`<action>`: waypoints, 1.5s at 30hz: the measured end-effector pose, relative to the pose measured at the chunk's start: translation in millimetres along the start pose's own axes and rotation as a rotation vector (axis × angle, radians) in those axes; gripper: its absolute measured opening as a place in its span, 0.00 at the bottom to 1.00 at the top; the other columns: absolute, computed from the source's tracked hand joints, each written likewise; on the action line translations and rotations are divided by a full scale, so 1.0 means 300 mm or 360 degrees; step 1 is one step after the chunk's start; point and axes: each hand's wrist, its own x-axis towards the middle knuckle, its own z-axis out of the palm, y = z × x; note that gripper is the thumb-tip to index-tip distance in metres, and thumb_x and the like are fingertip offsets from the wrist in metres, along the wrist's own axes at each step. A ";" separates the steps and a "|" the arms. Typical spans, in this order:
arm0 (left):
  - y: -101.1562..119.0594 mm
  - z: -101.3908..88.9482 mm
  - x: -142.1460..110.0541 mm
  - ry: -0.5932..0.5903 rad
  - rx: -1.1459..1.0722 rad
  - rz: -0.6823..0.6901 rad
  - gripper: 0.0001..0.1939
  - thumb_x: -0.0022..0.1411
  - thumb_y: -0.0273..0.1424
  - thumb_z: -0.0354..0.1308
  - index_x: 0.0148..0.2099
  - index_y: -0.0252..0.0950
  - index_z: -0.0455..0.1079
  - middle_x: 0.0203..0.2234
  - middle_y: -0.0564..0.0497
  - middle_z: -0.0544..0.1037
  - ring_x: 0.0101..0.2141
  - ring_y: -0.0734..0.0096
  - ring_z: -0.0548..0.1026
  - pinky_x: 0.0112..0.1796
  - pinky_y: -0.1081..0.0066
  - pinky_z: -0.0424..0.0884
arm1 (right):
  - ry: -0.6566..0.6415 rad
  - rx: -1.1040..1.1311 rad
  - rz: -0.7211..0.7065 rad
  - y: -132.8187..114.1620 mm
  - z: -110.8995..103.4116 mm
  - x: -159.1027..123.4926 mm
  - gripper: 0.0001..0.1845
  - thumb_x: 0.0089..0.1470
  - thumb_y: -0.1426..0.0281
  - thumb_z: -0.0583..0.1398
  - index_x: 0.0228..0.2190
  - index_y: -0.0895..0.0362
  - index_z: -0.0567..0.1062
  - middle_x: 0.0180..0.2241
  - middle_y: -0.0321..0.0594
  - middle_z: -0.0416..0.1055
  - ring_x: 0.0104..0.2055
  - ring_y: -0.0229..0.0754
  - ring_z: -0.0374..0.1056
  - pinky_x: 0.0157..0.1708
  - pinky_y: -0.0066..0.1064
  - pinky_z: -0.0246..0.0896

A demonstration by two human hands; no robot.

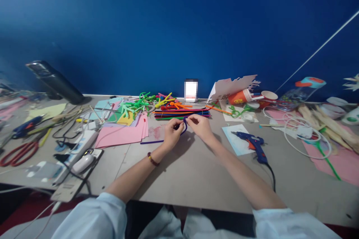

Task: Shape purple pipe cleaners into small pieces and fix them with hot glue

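Soft shadows, warped wide-angle edges

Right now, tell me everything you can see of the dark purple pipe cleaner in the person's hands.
The dark purple pipe cleaner is a thin, fuzzy-looking stem. One part is bent into a narrow loop, pinched between the fingers of the left hand and right hand. A long, straight tail runs leftward, low over the grey tabletop, toward the pink paper sheets.

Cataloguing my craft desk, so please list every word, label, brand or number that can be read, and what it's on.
None can be read. The yellow print on the orange paper cup is too small and blurred, and the upright pixelated object shows nothing legible.
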 end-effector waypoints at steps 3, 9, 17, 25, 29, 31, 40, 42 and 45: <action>-0.009 0.003 0.000 0.0034 -0.0060 -0.0054 0.06 0.57 0.32 0.56 0.30 0.35 0.70 0.25 0.51 0.71 0.28 0.74 0.67 0.29 0.73 0.61 | -0.0022 0.0396 0.0307 0.006 -0.003 0.018 0.11 0.44 0.62 0.59 0.22 0.57 0.73 0.22 0.39 0.71 0.26 0.41 0.69 0.30 0.33 0.66; -0.016 0.012 0.011 0.0055 -0.0330 -0.0325 0.08 0.55 0.35 0.58 0.30 0.34 0.70 0.21 0.55 0.67 0.21 0.78 0.61 0.24 0.75 0.56 | -0.0045 0.0633 0.0498 0.008 -0.039 0.056 0.07 0.39 0.67 0.62 0.25 0.56 0.73 0.23 0.35 0.70 0.25 0.37 0.68 0.28 0.31 0.67; -0.009 0.014 0.010 0.0025 -0.0408 -0.0343 0.09 0.53 0.37 0.60 0.30 0.35 0.70 0.20 0.55 0.68 0.20 0.79 0.61 0.24 0.75 0.57 | -0.0248 0.0534 0.0345 0.033 -0.060 0.066 0.11 0.41 0.65 0.63 0.31 0.54 0.74 0.30 0.37 0.73 0.30 0.38 0.70 0.30 0.31 0.67; -0.011 0.014 0.009 -0.0020 -0.0407 -0.0305 0.11 0.53 0.38 0.60 0.30 0.35 0.70 0.22 0.53 0.70 0.22 0.78 0.63 0.24 0.75 0.58 | -0.0328 0.0537 0.0319 0.035 -0.064 0.067 0.11 0.43 0.63 0.63 0.31 0.55 0.74 0.31 0.38 0.73 0.31 0.37 0.69 0.30 0.30 0.66; -0.006 0.013 0.008 -0.0018 -0.0417 -0.0302 0.10 0.53 0.38 0.60 0.30 0.35 0.70 0.23 0.53 0.70 0.22 0.78 0.63 0.25 0.75 0.58 | -0.0369 0.0515 0.0310 0.027 -0.069 0.062 0.12 0.44 0.63 0.62 0.31 0.56 0.74 0.31 0.38 0.73 0.32 0.37 0.69 0.31 0.29 0.65; -0.004 0.013 0.008 -0.0020 -0.0421 -0.0302 0.10 0.53 0.37 0.60 0.30 0.35 0.70 0.23 0.53 0.70 0.23 0.77 0.63 0.25 0.75 0.59 | -0.0378 0.0502 0.0308 0.027 -0.070 0.060 0.12 0.45 0.62 0.62 0.31 0.57 0.75 0.31 0.39 0.74 0.32 0.37 0.69 0.32 0.29 0.65; -0.009 0.015 0.004 -0.0068 -0.0400 -0.0255 0.10 0.54 0.37 0.59 0.30 0.35 0.70 0.24 0.52 0.71 0.24 0.76 0.64 0.26 0.74 0.60 | -0.0367 0.0454 0.0331 0.019 -0.068 0.055 0.14 0.44 0.60 0.63 0.30 0.57 0.75 0.29 0.38 0.73 0.30 0.36 0.68 0.30 0.28 0.63; -0.001 0.017 0.004 -0.0077 -0.0419 -0.0261 0.10 0.53 0.37 0.60 0.30 0.35 0.70 0.24 0.52 0.71 0.24 0.76 0.65 0.27 0.73 0.61 | -0.0390 0.0453 0.0349 0.015 -0.069 0.054 0.14 0.43 0.60 0.63 0.29 0.57 0.75 0.29 0.38 0.73 0.30 0.36 0.68 0.30 0.27 0.63; 0.011 0.016 0.004 -0.0098 -0.0468 -0.0314 0.11 0.52 0.38 0.61 0.29 0.35 0.70 0.22 0.54 0.70 0.23 0.77 0.64 0.25 0.74 0.59 | -0.0391 0.0485 0.0373 0.015 -0.072 0.055 0.14 0.42 0.60 0.64 0.28 0.57 0.76 0.27 0.37 0.73 0.28 0.35 0.67 0.30 0.28 0.63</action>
